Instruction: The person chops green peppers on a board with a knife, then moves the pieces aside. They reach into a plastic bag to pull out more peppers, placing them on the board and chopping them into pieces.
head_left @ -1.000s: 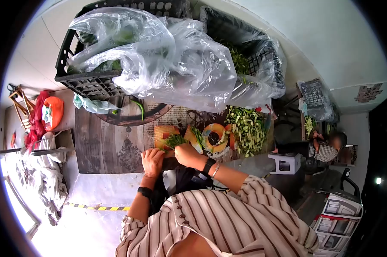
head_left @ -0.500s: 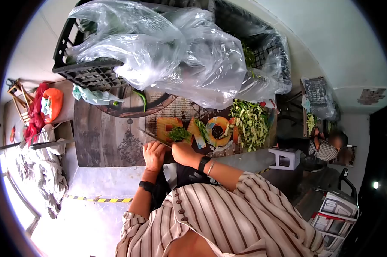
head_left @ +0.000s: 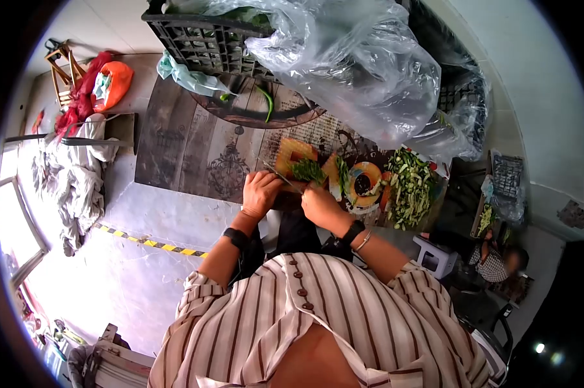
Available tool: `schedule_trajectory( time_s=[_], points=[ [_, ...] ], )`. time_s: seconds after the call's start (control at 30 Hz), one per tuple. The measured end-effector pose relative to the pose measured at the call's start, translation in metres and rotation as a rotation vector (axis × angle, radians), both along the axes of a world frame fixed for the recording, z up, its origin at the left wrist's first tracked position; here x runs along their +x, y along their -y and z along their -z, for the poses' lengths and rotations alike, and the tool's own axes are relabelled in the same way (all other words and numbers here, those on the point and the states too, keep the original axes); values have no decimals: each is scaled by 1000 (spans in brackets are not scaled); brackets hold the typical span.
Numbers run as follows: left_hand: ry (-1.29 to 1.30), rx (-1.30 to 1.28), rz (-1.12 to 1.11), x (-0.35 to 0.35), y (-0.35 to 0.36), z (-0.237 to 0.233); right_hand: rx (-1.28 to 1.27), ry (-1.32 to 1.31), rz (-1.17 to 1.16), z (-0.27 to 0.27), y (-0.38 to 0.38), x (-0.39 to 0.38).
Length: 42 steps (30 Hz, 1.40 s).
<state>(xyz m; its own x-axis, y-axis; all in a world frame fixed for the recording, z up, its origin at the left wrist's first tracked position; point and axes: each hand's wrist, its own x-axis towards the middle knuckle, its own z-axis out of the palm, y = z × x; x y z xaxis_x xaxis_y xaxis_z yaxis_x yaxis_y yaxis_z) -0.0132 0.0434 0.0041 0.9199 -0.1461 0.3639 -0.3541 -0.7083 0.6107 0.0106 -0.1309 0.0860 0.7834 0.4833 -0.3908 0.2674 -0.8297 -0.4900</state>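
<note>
At the near edge of the patterned table (head_left: 182, 139), my right hand (head_left: 321, 204) is closed round the handle end of a knife (head_left: 280, 174), whose blade slants up to the left. My left hand (head_left: 261, 192) lies beside the blade with its fingers bent and pressed together; whatever is under them is hidden. Just beyond the knife is a small bunch of chopped greens (head_left: 308, 171). More green strips (head_left: 342, 174) lie to its right, and a large heap of cut green pieces (head_left: 411, 189) covers the table's right end. A long green pepper (head_left: 266, 103) rests farther back.
Black crates (head_left: 208, 42) with clear plastic sheeting (head_left: 363, 64) stand along the table's far side. A pale green bag (head_left: 191, 77) lies near them. At the right, a person (head_left: 492, 258) sits near a grey stool (head_left: 434, 255). An orange bag (head_left: 116, 84) is at the left.
The view has shifted, so the table and hands appear farther right and higher. Both hands remain together at the knife near the table's edge.
</note>
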Motion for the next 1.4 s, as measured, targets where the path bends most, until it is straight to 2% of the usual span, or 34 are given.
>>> schedule_trajectory(
  time_s=[0.1,0.2,0.3,0.37,0.63,0.73,0.8,0.97,1.07,1.13,1.4],
  points=[
    [13,7,-4,0,0,1,-16,-5,40,-2,2,-4],
    [7,-4,-8,2,0,-1,-112,-155,-1,7,3,-3],
    [-24,-7,6,2,-1,-2,-67,-43,67,30,-4,-8],
    [-15,-38,3,1,0,-1,71,52,94,36,-14,-4],
    [-14,-76,-22,2,1,-5,131,73,158,26,-16,15],
    [-31,-72,-23,-1,1,-1,58,47,118,9,-5,14],
    [-39,-67,-27,-1,2,0,30,-86,39,-4,-1,9],
    [-31,-62,-39,-2,1,0,-69,-159,52,4,2,-4],
    [-38,-69,-33,-1,0,-2,-50,-69,80,9,-4,-8],
    [-52,-79,-29,1,0,0,-33,57,19,19,-13,-4],
    [-21,-32,-6,-3,-3,-2,134,85,152,31,-28,15]
  ],
)
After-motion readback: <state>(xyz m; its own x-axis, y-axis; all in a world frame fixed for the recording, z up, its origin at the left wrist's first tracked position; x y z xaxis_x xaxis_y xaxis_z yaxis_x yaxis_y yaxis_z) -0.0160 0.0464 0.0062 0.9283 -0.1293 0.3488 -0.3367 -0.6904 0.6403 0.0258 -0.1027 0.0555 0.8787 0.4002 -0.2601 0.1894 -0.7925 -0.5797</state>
